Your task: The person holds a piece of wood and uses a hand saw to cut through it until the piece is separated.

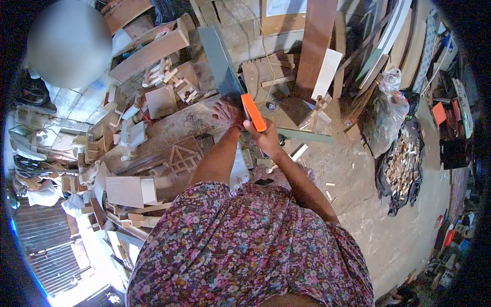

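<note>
An orange-handled tool (254, 112) is in my right hand (265, 137), whose fingers are wrapped round the handle's lower end. Beyond the handle, a long grey-green board (217, 56) slants up to the left; the tool's far part cannot be told apart from it. My left hand (226, 113) lies with its fingers spread just left of the handle, near the board's lower end. A thin greenish strip (304, 135) lies to the right of my right hand. Below it is a short pale wood stick (298, 152).
Wooden frames and boxes (133, 192) crowd the left side. Planks (319, 51) lean at the top. A clear plastic bag (383, 123) and a dark cloth with wood scraps (404, 163) lie on the right. A small wooden lattice (184, 159) sits left of my left arm.
</note>
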The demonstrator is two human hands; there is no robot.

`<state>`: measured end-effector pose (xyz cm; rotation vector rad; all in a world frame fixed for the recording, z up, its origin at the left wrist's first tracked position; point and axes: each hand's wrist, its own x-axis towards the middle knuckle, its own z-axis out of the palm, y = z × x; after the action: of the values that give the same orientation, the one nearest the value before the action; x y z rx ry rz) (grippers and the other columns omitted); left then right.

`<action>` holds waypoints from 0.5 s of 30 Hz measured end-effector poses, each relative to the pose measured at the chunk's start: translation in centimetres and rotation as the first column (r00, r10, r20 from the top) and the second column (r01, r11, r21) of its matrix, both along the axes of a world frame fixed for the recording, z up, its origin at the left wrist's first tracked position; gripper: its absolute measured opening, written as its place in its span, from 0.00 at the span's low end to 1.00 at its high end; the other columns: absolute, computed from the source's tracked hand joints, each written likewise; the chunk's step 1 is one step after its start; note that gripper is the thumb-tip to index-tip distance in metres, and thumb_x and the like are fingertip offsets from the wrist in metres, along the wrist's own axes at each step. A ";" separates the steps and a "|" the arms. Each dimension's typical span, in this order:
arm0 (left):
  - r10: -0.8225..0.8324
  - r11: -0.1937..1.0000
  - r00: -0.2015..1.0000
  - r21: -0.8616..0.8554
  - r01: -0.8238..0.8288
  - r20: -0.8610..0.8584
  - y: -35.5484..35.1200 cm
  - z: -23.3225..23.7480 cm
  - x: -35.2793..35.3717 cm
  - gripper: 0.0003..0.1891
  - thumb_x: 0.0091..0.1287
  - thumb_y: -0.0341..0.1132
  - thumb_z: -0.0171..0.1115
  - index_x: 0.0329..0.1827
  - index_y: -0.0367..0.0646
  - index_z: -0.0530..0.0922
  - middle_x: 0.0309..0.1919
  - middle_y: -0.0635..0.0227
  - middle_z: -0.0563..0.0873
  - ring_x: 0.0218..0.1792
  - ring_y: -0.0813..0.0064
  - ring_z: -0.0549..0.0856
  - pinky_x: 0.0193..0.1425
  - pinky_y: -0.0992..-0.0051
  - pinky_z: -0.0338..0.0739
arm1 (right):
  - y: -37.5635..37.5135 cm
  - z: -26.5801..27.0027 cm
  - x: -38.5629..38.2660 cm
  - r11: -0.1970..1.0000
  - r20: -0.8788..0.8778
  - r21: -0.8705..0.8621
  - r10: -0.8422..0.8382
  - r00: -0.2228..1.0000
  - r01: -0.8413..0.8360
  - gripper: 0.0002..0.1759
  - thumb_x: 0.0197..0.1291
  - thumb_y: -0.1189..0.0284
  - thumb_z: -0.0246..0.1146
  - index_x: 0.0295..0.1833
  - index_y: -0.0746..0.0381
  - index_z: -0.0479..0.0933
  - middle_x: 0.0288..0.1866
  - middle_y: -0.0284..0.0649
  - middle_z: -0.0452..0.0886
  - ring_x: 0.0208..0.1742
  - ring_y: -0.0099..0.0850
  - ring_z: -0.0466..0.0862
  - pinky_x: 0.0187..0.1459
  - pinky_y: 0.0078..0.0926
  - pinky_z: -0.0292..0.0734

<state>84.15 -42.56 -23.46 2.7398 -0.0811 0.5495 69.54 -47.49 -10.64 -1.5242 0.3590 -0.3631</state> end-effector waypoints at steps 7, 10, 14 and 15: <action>0.022 0.995 0.995 -0.092 -0.031 -0.093 -0.2 2.2 -0.6 0.22 0.60 0.54 0.42 0.37 0.42 0.70 0.37 0.60 0.74 0.44 0.62 0.70 0.46 0.61 0.60 | -0.4 -1.8 0.0 0.998 0.015 0.062 0.026 1.000 -0.027 0.13 0.54 0.66 0.59 0.25 0.61 0.67 0.16 0.24 0.64 0.18 0.14 0.62 0.18 0.15 0.56; 0.082 0.987 0.997 -0.140 -0.083 -0.017 -0.7 -0.8 0.2 0.22 0.60 0.53 0.41 0.37 0.42 0.70 0.37 0.60 0.74 0.44 0.61 0.70 0.47 0.62 0.60 | -0.5 -1.5 0.4 0.999 0.026 0.026 0.021 0.999 -0.022 0.13 0.55 0.66 0.58 0.25 0.62 0.68 0.16 0.25 0.65 0.16 0.14 0.62 0.17 0.16 0.57; 0.071 0.990 0.963 -0.096 -0.099 -0.261 -0.9 5.0 -1.3 0.22 0.61 0.53 0.41 0.37 0.41 0.70 0.37 0.60 0.73 0.45 0.60 0.69 0.48 0.61 0.60 | -0.4 -2.0 -0.1 0.999 0.055 0.042 0.028 0.998 -0.030 0.13 0.55 0.65 0.58 0.25 0.62 0.68 0.15 0.26 0.65 0.15 0.14 0.62 0.16 0.16 0.56; 0.079 0.992 0.979 -0.083 -0.096 -0.186 -0.9 4.0 -1.1 0.23 0.61 0.54 0.40 0.37 0.41 0.70 0.38 0.60 0.73 0.45 0.60 0.69 0.48 0.61 0.59 | -0.4 -1.8 0.0 0.995 0.086 0.091 0.028 0.996 -0.035 0.14 0.55 0.64 0.58 0.25 0.62 0.69 0.15 0.26 0.66 0.16 0.15 0.63 0.16 0.16 0.57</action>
<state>83.04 -43.44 -19.41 2.6991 0.1077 0.3138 69.56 -47.89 -12.47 -1.4181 0.2811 -0.3799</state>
